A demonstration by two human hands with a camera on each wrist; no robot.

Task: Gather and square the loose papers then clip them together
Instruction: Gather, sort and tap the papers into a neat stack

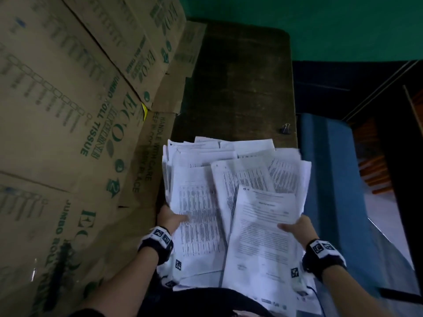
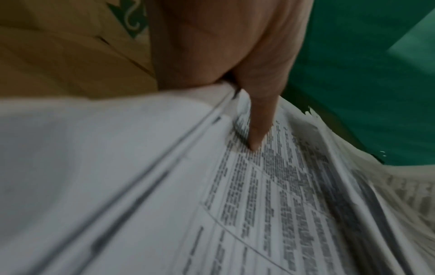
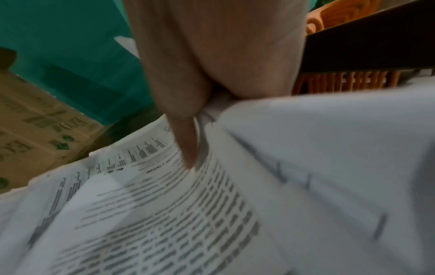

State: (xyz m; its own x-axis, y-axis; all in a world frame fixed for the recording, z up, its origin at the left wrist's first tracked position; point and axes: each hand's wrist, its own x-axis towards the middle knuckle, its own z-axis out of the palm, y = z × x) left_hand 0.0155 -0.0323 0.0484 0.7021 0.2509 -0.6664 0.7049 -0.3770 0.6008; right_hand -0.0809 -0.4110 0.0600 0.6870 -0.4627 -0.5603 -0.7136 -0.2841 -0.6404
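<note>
Green print on the cardboard boxes stacked at my left reads "JUMBO ROLL TISSUE" and "HANDLE WITH CARE", with a large "ECO" mark beside it; the smaller lines on them are too blurred to read. The loose papers carry tables and paragraphs of black type, none of it legible in any view.

I hold the papers from both sides over the near end of a dark wooden table. My left hand grips the left edge of the sheaf, thumb lying flat on top of a page of tables; in the left wrist view that thumb presses the printed sheet while the fingers go under the paper, out of sight. My right hand pinches the right edge of the top text page, thumb on top, fingers hidden beneath. The sheets lie fanned and uneven, corners jutting at several angles, and some overhang the table's right edge.

A small black binder clip sits on the table near its right edge, just beyond the papers and apart from them.

Behind the table is a green wall. To the right runs a blue surface; what it belongs to is unclear. Orange furniture shows past it, cut off by a dark frame.
</note>
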